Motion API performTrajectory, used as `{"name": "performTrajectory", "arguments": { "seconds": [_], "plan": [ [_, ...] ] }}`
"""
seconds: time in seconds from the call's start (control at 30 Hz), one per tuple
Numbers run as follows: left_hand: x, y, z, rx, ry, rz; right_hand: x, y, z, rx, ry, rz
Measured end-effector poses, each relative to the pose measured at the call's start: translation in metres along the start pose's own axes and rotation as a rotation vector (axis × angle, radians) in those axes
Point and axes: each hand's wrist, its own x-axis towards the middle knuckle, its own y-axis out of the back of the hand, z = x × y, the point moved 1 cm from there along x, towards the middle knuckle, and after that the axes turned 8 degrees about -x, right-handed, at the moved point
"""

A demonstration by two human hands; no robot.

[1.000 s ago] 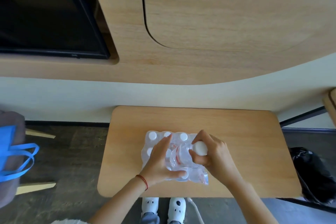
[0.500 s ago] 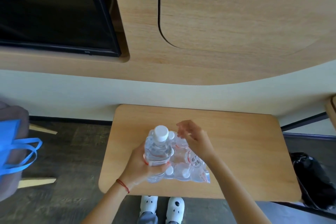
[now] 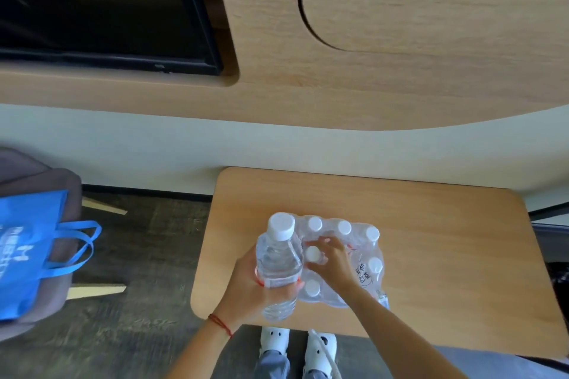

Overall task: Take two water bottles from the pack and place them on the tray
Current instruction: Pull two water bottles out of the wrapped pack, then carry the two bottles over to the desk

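- The left hand [image 3: 249,283] grips a clear bottle [image 3: 278,258] around its lower half, fingers wrapped on the label; the bottle stands nearly upright, white cap on top, held above the worktop's [image 3: 431,255] near-left part and just left of the pack.
- The right hand [image 3: 334,261] rests on the pack [image 3: 363,268], fingers narrowed around a white cap [image 3: 313,253] of a bottle inside the wrap; whether they actually pinch it, I cannot tell.
- The pack lies on the worktop, shrink-wrapped, with several white caps showing along its far and right sides.
- A red string sits on the left wrist.
- A blue bag [image 3: 34,243] rests on a grey seat at the left, well apart from the worktop.
- A dark screen [image 3: 101,3] is set in the wood wall above.
- White shoes [image 3: 274,340] show below the worktop's near edge.
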Motion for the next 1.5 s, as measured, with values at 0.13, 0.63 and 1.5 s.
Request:
{"name": "performTrajectory", "arguments": {
  "seconds": [0.13,0.63,1.5],
  "plan": [
    [-0.002,0.001,0.008,0.013,-0.005,0.0,-0.009,0.007,-0.003,-0.03,0.025,0.093],
    [0.005,-0.008,0.11,-0.06,-0.088,-0.12,-0.118,0.211,-0.111,0.617,0.169,0.607],
    [-0.051,-0.424,0.176,0.28,-0.157,-0.844,-0.39,0.392,0.099,0.442,-0.356,1.359]
  ]
}}
